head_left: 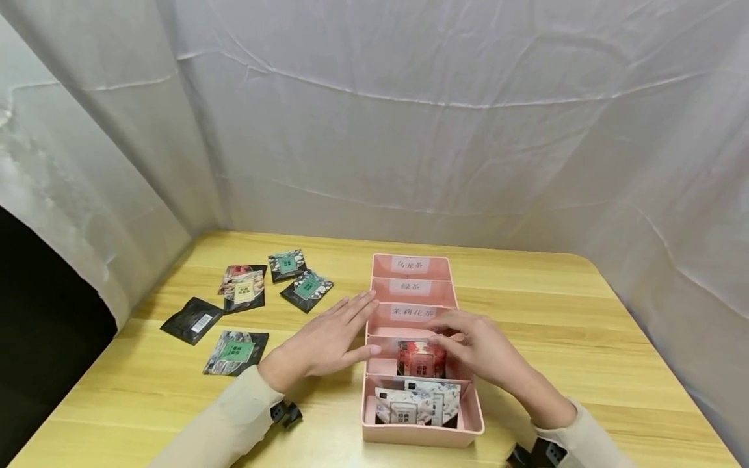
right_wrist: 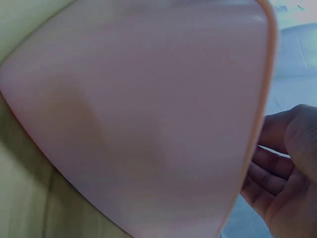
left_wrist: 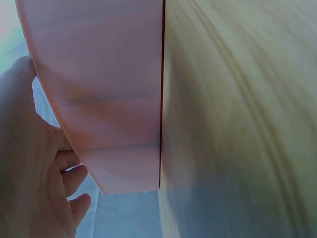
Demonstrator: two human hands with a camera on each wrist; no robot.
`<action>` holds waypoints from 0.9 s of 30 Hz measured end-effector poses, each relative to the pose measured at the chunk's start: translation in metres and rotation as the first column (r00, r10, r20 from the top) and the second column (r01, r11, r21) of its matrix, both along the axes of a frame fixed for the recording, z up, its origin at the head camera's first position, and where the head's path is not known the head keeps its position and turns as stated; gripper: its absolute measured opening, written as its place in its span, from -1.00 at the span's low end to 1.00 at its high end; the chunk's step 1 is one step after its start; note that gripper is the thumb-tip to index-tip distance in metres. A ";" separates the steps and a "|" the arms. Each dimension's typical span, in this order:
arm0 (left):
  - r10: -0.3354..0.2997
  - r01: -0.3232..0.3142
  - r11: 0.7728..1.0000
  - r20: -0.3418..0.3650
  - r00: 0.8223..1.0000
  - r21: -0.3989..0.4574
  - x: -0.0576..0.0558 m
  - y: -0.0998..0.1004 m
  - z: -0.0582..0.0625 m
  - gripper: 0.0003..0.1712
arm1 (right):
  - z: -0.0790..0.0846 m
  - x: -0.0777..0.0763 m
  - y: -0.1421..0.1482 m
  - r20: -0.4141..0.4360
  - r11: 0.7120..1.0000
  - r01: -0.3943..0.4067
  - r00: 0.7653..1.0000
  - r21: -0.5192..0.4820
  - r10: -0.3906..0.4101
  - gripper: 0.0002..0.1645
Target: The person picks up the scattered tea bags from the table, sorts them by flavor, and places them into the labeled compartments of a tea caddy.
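A pink divided box (head_left: 422, 437) stands on the table in the head view, with paper labels in its rear compartments. My left hand (head_left: 329, 338) rests on its left rim, fingers extended and thumb over the edge. My right hand (head_left: 486, 346) reaches over the right rim. Its thumb and forefinger stand apart at the top of a red tea packet (head_left: 421, 361), upright in the second compartment from the front. White-patterned tea packets (head_left: 404, 408) lean in the front compartment. Both wrist views show mainly the box's outer walls (left_wrist: 109, 64), (right_wrist: 173, 99), with fingers over the rims.
Several tea packets lie left of the box: two green-labelled ones (head_left: 287, 264), (head_left: 307, 290), a yellow-labelled one (head_left: 244, 291) overlapping a red one (head_left: 232, 276), a black one (head_left: 192, 320) with a barcode, and another green-labelled one (head_left: 236, 353). White cloth (head_left: 409, 130) hangs behind.
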State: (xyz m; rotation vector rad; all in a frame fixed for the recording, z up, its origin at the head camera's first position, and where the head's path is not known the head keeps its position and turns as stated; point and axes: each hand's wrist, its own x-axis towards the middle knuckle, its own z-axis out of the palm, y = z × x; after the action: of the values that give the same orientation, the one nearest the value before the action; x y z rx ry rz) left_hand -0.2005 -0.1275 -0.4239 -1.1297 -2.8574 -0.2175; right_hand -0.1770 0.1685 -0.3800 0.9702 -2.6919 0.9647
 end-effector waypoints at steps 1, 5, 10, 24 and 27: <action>-0.001 0.001 1.000 -0.001 1.000 0.003 0.000 0.000 0.000 0.00 | 0.001 -0.001 0.002 0.000 1.000 0.013 1.000 -0.007 -0.013 -0.75; -0.003 0.003 1.000 -0.002 1.000 0.009 0.000 0.000 -0.002 0.00 | 0.002 -0.005 0.008 -0.047 0.999 0.046 0.998 -0.005 -0.046 -0.77; -0.002 0.002 1.000 0.008 1.000 0.006 0.001 0.001 -0.002 0.00 | -0.002 -0.009 0.020 -0.120 0.999 0.052 0.991 -0.001 -0.052 -0.76; -0.004 0.004 1.000 0.002 1.000 -0.006 0.001 0.001 0.001 -0.01 | -0.026 -0.014 0.058 -0.302 0.979 -0.106 0.941 0.174 0.155 -0.31; -0.001 0.001 1.000 0.005 1.000 -0.003 0.001 0.000 0.001 -0.01 | -0.029 -0.014 0.062 -0.288 0.963 -0.131 0.937 0.234 0.197 -0.18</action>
State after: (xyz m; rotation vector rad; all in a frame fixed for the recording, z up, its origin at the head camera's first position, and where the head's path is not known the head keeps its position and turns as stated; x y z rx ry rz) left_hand -0.1995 -0.1271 -0.4231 -1.1329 -2.8625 -0.2168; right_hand -0.1906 0.2301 -0.4094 1.2863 -2.5111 0.4991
